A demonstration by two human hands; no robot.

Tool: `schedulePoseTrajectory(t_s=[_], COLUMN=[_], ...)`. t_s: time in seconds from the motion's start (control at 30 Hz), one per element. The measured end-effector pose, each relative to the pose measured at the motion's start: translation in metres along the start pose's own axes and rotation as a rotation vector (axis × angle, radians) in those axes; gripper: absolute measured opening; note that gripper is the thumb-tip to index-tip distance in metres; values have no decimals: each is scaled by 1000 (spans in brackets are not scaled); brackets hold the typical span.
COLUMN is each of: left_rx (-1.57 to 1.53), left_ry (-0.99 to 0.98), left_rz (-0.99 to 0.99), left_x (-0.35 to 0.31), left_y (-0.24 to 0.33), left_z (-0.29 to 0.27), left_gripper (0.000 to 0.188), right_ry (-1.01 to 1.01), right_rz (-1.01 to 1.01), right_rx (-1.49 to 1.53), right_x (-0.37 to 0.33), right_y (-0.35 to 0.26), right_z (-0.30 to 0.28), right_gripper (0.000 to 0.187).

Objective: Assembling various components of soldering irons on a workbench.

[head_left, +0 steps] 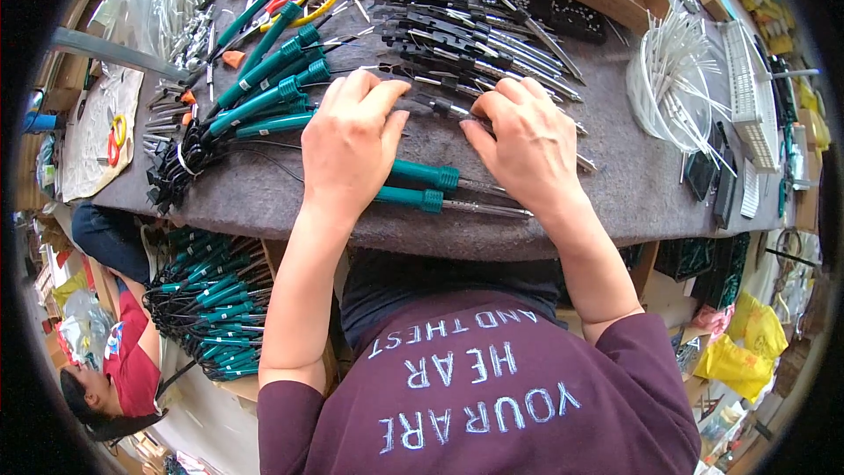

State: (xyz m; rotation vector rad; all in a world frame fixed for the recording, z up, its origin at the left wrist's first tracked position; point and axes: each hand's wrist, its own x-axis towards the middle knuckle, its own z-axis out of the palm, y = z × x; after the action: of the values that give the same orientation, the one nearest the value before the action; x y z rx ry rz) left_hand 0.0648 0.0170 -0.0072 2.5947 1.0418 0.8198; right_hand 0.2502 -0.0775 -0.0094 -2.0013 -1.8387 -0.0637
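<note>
My left hand (350,136) is over the grey cloth-covered table, fingers closed together beside the ends of teal-handled soldering irons (268,105); what its fingertips hold is hidden. My right hand (525,136) pinches a thin metal rod with a black collar (447,107) between thumb and forefinger. The rod's far end points towards my left thumb. Just beyond both hands lies a row of similar metal rods with black collars (492,48). Nearer my body, two soldering irons with teal handles (422,173) lie on the cloth, tips pointing right.
Red and yellow-handled pliers (316,2) lie at the back. Black cables (180,171) are bundled at left. A clear bag of white strips (675,79) and a white basket (752,97) stand right. Many soldering irons (215,303) are piled below left, near another person (132,352).
</note>
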Motion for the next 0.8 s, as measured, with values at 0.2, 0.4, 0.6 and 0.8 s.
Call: schedulePoseTrajectory(t_s=[0.2, 0.4, 0.6, 0.8], left_rx=[-30, -249, -410, -443], left_ry=[36, 106, -70, -131], left_rz=[6, -60, -116, -142], left_x=[6, 13, 2, -9], left_y=[-2, 2, 1, -8], left_z=[2, -9, -32, -40], left_gripper=[42, 44, 13, 14], right_ry=[3, -50, -188, -353], right_rz=[-17, -58, -145, -109], right_rx=[60, 225, 358, 802], right_x=[-5, -2, 1, 25], right_y=[6, 16, 18, -9], right_z=[-12, -24, -30, -6], right_gripper=[12, 14, 18, 29])
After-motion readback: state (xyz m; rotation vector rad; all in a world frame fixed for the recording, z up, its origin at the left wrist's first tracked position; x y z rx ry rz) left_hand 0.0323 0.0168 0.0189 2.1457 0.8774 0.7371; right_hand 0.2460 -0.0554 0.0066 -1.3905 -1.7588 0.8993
